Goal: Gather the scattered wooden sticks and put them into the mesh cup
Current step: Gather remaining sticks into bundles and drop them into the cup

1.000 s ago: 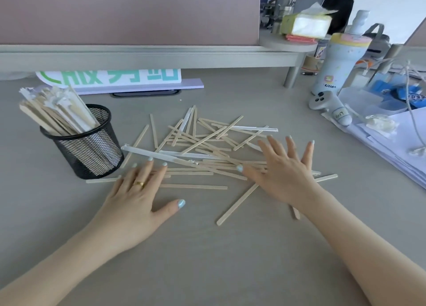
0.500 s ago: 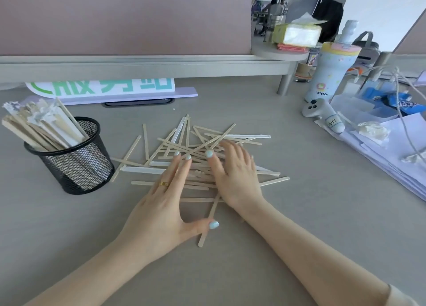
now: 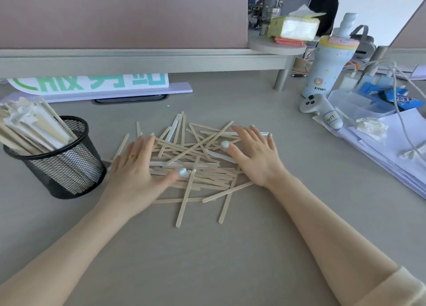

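wooden sticks [image 3: 196, 165] piled between flat left hand [image 3: 136, 167], right hand [image 3: 255, 158]

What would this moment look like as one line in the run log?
left hand open, flat on sticks | right hand open, flat on sticks | wooden sticks piled on desk | mesh cup partly filled, upright

My left hand [image 3: 134, 169] wears a gold ring; my nails on both hands are pale blue. A cream sleeve cuff [image 3: 391, 289] sits at five o'clock.
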The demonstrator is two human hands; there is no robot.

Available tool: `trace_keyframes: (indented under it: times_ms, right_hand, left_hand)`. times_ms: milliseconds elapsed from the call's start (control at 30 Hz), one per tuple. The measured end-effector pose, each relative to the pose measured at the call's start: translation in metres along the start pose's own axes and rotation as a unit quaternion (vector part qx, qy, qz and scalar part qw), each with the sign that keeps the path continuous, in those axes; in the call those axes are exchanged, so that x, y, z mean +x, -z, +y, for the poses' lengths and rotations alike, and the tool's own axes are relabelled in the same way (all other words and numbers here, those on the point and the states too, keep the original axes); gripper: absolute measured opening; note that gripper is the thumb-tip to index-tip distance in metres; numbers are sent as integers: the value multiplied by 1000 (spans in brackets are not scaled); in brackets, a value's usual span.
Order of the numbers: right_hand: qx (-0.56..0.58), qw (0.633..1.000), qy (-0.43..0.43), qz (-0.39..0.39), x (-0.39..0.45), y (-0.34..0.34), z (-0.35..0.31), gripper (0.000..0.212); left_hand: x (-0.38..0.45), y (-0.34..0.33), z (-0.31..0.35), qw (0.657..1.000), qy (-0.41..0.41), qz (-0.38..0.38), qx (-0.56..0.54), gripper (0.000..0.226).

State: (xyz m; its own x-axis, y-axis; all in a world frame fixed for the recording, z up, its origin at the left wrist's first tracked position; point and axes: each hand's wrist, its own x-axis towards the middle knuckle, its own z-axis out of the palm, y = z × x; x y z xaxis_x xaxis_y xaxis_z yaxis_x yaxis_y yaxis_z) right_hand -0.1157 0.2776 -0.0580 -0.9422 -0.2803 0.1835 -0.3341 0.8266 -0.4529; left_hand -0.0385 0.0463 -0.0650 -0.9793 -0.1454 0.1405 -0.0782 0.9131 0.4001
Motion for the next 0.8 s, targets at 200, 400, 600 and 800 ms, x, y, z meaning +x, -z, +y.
trace_keyframes:
  times_ms: [200, 400, 600, 800]
  right_hand:
    - [-25, 998, -48, -32, 12, 6, 21, 62]
    - [-61, 997, -42, -30, 5, 3, 15, 59]
    - [-74, 994, 0, -81, -11, 12, 3, 73]
    - [-73, 967, 30, -244, -28, 19, -1, 115]
  left_hand:
    - [21, -1, -16, 996, 49, 47, 51, 96]
    - [17, 1, -14, 996, 61, 21, 62, 96]
    - [-9, 8, 9, 998, 11, -14, 65, 101]
    - [-19, 17, 21, 974, -3, -221, 47, 131]
